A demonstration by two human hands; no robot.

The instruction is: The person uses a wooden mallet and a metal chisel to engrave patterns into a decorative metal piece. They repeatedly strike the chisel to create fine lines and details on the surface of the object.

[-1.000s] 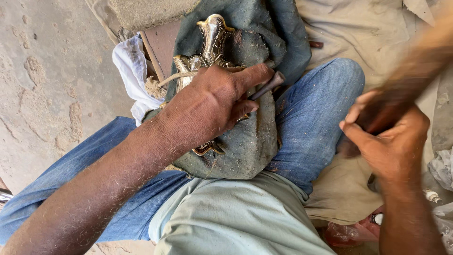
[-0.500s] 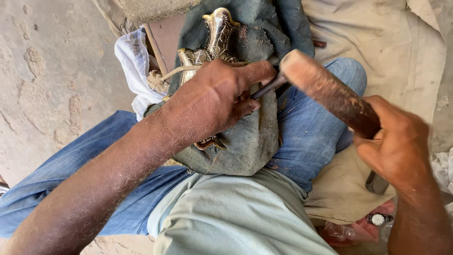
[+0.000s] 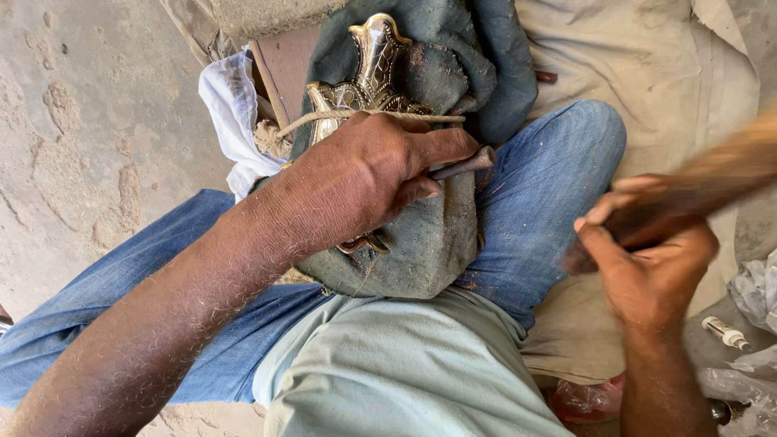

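Left hand: the left hand (image 3: 364, 182) lies closed over the ornate metal piece (image 3: 371, 77), fingers curled round a thin dark metal punch (image 3: 463, 163) whose blunt end sticks out to the right past the knuckles.
Right hand: the right hand (image 3: 651, 259) is at the right of the scene, well apart from the left, fist clenched round the handle of a wooden mallet (image 3: 704, 190); the mallet is blurred and slants up toward the far right edge.
Metal piece: brass-coloured and silvery, embossed, with a pointed scalloped top; it sits at the far middle of the scene, its near end hidden under the left hand.
Cord: a pale cord (image 3: 324, 120) crosses the metal piece just beyond the knuckles, touching it.
Padding: a dusty grey-green cloth bundle (image 3: 421, 243) lies under the metal piece and rests on the person's thigh in blue jeans (image 3: 542, 186).
White cloth: a white rag (image 3: 231, 113) shows just left of the bundle.
Ground: bare concrete floor (image 3: 89, 121) to the left; a beige sheet (image 3: 639, 73) spreads under the right leg.
Near right corner: a small white tube (image 3: 726, 333) lies among clear plastic wrapping (image 3: 749, 384).
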